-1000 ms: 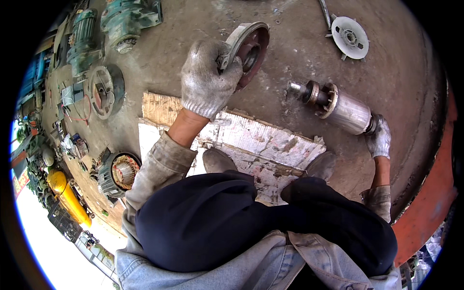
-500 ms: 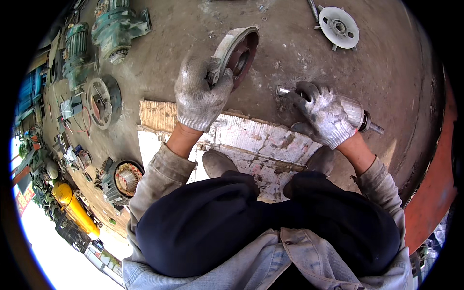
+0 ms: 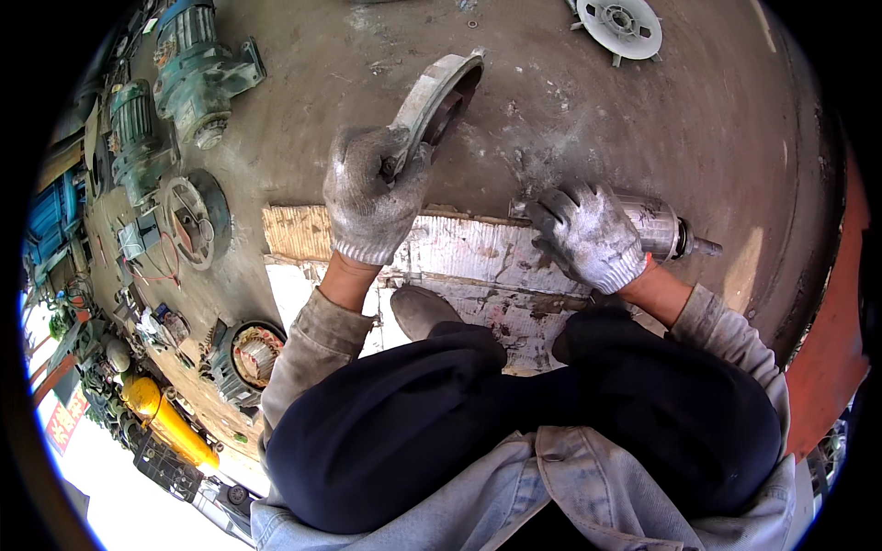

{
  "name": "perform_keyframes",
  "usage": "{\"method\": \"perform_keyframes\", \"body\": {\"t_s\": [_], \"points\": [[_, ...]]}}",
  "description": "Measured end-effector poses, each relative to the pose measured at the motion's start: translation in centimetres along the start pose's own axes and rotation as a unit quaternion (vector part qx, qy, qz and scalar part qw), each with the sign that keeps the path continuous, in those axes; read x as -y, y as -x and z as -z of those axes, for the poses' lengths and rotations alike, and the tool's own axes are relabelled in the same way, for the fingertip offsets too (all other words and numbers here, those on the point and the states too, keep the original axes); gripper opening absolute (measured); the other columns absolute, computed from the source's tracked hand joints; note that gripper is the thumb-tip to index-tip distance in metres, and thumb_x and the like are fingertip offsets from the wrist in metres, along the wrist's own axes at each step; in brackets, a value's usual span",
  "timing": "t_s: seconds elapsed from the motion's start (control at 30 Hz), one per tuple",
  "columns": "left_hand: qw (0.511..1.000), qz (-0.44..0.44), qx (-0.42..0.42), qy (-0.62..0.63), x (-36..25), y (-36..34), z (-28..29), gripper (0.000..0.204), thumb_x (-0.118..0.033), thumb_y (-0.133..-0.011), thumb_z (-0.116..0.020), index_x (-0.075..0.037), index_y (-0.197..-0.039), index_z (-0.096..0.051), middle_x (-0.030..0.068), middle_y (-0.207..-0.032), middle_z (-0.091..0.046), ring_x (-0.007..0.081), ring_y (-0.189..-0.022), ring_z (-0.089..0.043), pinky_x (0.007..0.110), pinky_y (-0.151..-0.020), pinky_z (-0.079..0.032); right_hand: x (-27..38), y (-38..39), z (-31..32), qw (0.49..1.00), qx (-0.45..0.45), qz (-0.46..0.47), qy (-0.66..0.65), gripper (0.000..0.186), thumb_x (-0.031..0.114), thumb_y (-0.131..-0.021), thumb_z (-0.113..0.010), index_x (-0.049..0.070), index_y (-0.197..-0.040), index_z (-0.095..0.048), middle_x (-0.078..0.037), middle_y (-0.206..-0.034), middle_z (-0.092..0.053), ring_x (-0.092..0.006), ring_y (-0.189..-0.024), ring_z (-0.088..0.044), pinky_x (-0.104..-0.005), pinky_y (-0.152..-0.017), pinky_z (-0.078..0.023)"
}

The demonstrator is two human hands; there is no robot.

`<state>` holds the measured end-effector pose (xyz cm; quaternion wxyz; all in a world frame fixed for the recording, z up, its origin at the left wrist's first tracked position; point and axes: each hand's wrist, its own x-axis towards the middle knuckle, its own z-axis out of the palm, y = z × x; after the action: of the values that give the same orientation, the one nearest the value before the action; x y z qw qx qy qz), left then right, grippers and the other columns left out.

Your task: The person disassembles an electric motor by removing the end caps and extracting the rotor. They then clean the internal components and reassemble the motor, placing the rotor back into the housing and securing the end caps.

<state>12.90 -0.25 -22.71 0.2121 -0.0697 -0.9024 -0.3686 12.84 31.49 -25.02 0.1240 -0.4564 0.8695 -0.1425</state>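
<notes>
My left hand (image 3: 372, 193), in a grey-coated work glove, is closed around the rim of a round metal motor end cover (image 3: 435, 99). The cover is tilted on edge above the floor, its dark hollow side turned to the right. A motor rotor (image 3: 650, 226) lies on its side at the far edge of the cardboard, a shaft end pointing right. My gloved right hand (image 3: 588, 237) is over its left part, fingers bent across it, hiding much of that end.
Flattened cardboard (image 3: 459, 248) lies under my boots. A white plastic fan (image 3: 621, 26) is at the far right. Green geared motors (image 3: 197, 83), a spoked wheel (image 3: 190, 220), an opened motor housing (image 3: 246, 358) and a yellow cylinder (image 3: 175, 427) stand along the left. A reddish panel (image 3: 831, 367) borders the right.
The end cover has turned more edge-on in my left hand. The rotor's left end has come nearer to me, and my right hand has shifted left and lies flatter over it. The view has tilted slightly.
</notes>
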Motion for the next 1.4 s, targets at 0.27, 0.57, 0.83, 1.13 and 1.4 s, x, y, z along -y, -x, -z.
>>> {"method": "perform_keyframes", "body": {"t_s": [0.27, 0.57, 0.83, 1.13, 1.4], "points": [[0.997, 0.074, -0.019, 0.000, 0.6, -0.6, 0.2, 0.030, -0.006, -0.082, -0.089, -0.003, -0.105, -0.071, 0.0103, -0.100, -0.069, 0.0208, -0.081, -0.067, 0.033, -0.074, -0.056, -0.3, -0.4, -0.5, 0.999, 0.018, -0.027, 0.001, 0.050, 0.034, -0.092, -0.074, 0.008, -0.134, -0.068, -0.017, -0.125, -0.066, -0.0355, -0.118, -0.061, -0.0522, -0.099, -0.050], [0.997, 0.072, -0.024, 0.008, 0.2, -0.4, -0.3, 0.030, -0.006, -0.083, -0.090, -0.003, -0.104, -0.069, 0.0072, -0.099, -0.066, 0.0163, -0.081, -0.062, 0.032, -0.074, -0.053, -1.2, -9.7, 0.6, 0.986, 0.053, -0.048, -0.148, 0.053, 0.027, -0.090, -0.077, 0.005, -0.135, -0.063, -0.024, -0.110, -0.072, -0.0419, -0.103, -0.072, -0.0537, -0.086, -0.059], [0.995, 0.091, -0.034, 0.026, 0.4, 0.3, -0.6, 0.033, -0.008, -0.083, -0.092, -0.003, -0.105, -0.068, 0.0067, -0.099, -0.064, 0.0164, -0.081, -0.060, 0.031, -0.075, -0.052, -0.4, -14.3, -0.4, 0.983, 0.088, -0.058, -0.151, 0.056, 0.025, -0.091, -0.074, 0.012, -0.144, -0.061, -0.018, -0.104, -0.076, -0.0392, -0.099, -0.074, -0.0519, -0.084, -0.060], [0.997, 0.078, -0.024, 0.012, 0.3, 0.2, -1.1, 0.031, -0.004, -0.083, -0.088, -0.003, -0.104, -0.066, 0.0089, -0.097, -0.063, 0.0199, -0.080, -0.061, 0.034, -0.073, -0.051, -1.3, -14.2, 1.0, 0.885, 0.089, -0.081, -0.450, 0.057, 0.035, -0.094, -0.076, 0.011, -0.145, -0.066, -0.018, -0.122, -0.077, -0.0390, -0.109, -0.075, -0.0458, -0.095, -0.060], [0.993, 0.106, -0.036, 0.036, 0.5, 0.8, -0.6, 0.032, -0.004, -0.082, -0.089, -0.003, -0.104, -0.066, 0.0109, -0.100, -0.063, 0.0224, -0.085, -0.063, 0.035, -0.075, -0.052, -2.3, -14.5, 0.5, 0.989, 0.121, -0.032, -0.081, 0.039, 0.027, -0.102, -0.067, 0.019, -0.140, -0.070, -0.014, -0.106, -0.079, -0.0355, -0.095, -0.076, -0.0480, -0.085, -0.061]]}}
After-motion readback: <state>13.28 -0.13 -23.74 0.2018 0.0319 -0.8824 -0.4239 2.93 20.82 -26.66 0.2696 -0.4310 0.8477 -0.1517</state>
